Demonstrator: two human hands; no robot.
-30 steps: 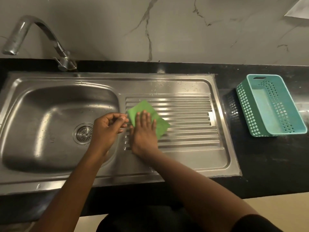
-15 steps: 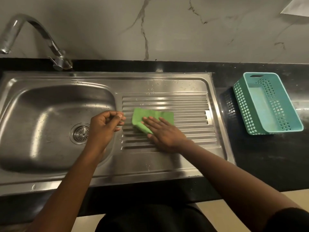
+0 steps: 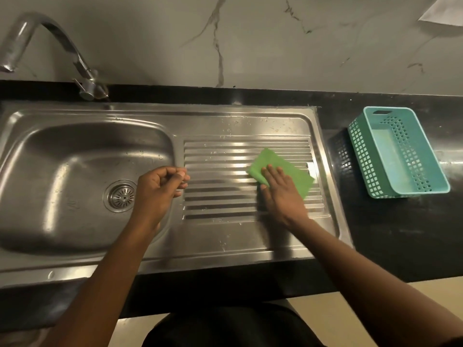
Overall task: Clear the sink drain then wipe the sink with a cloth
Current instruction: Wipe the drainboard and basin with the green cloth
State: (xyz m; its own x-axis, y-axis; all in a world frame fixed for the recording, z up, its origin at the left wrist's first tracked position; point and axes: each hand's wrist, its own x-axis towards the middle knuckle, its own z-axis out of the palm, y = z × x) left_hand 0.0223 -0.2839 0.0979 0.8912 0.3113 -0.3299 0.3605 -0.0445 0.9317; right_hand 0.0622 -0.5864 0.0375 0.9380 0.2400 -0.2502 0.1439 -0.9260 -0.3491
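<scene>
A steel sink with a round drain strainer lies at the left, joined to a ribbed drainboard. A folded green cloth lies flat on the right part of the ribs. My right hand presses down on the cloth with fingers stretched out. My left hand hovers at the basin's right rim, fingers curled loosely with thumb against fingertips; I cannot make out anything in it.
A curved steel tap stands at the back left. A teal plastic basket sits on the black counter to the right of the drainboard. A marble wall rises behind.
My right hand has slid the green cloth rightward across the ribs, from beside the basin to the drainboard's right side. My left hand has stayed at the basin rim.
</scene>
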